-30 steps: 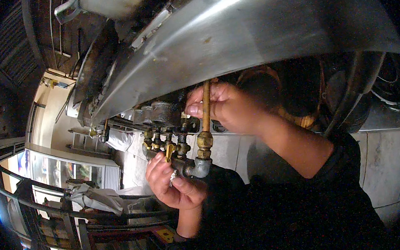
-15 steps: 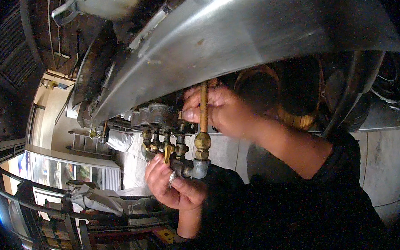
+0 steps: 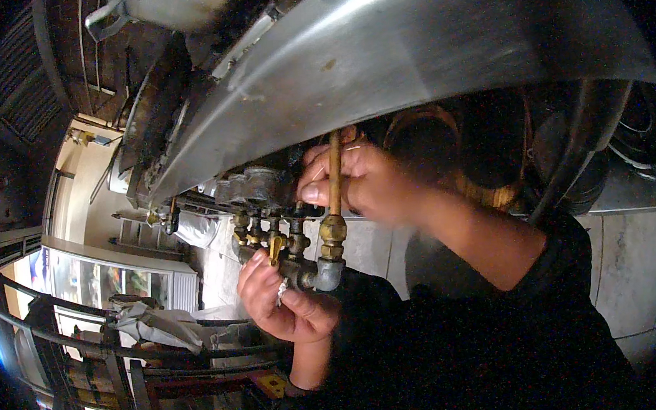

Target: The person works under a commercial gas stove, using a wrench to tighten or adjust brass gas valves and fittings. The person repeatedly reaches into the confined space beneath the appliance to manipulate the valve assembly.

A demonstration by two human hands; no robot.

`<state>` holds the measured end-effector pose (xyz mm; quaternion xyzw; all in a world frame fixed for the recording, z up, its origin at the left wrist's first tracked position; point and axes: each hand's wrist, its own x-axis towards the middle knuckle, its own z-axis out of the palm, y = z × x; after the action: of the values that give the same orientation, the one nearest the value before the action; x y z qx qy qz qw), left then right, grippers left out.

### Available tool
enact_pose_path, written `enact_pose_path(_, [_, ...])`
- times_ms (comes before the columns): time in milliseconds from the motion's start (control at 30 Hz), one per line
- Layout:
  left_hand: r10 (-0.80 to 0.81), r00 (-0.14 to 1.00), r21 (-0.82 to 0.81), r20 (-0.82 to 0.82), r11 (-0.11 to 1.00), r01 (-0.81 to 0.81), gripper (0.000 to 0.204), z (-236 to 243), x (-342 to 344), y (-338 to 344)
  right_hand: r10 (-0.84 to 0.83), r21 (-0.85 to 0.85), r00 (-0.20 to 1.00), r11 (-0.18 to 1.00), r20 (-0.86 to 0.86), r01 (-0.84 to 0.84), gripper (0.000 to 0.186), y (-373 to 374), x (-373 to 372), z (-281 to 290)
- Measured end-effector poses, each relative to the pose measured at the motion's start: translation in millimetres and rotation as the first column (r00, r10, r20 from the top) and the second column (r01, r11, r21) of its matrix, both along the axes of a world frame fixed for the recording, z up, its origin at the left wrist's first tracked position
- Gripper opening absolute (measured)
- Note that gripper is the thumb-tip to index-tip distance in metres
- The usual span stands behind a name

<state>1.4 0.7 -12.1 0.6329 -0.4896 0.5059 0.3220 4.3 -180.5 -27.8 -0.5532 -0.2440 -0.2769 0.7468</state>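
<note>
Below the steel edge hangs a dark gas manifold pipe [image 3: 298,272] with a row of small brass valves [image 3: 274,226]. My left hand [image 3: 288,304] is closed round its near side, fingers by a yellow brass valve lever [image 3: 275,248]; a small whitish scrap [image 3: 282,288] shows between thumb and fingers. A vertical brass pipe [image 3: 335,177] runs down to a brass union [image 3: 333,234] and grey elbow [image 3: 327,274]. My right hand [image 3: 357,178] reaches behind that pipe, its thumb and fingers pinched above a valve stem; what they hold is hidden.
A broad stainless steel stove front [image 3: 378,54] curves over my hands. Dark round pans [image 3: 492,142] sit under it at the right. A lidded pot [image 3: 173,5] stands top left. A glass-front fridge [image 3: 110,276] and dark metal racks [image 3: 117,368] are at the left.
My right hand has shifted very slightly at the same spot behind the brass pipe. My left hand keeps its place on the manifold.
</note>
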Motion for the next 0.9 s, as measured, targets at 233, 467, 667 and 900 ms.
enact_pose_path(233, [0.001,1.0,-0.02,-0.02,1.0,-0.002,0.02,-2,0,0,0.191,0.211,0.982,0.959,0.013,-0.189,0.014,1,9,-6])
enact_pose_path(467, [0.005,1.0,-0.001,-0.02,1.0,-0.005,0.02,-2,0,2,0.124,0.103,0.99,0.988,-0.065,-0.117,0.015,3,5,-3])
enact_pose_path(667, [-0.002,1.0,-0.014,-0.013,1.0,0.002,0.02,-2,0,-1,0.073,0.169,0.996,0.983,-0.042,-0.065,0.015,7,8,-7])
enact_pose_path(900, [-0.006,1.0,-0.029,-0.023,1.0,0.005,0.02,-3,1,-1,0.121,0.195,0.987,0.976,-0.105,-0.099,0.016,2,1,0])
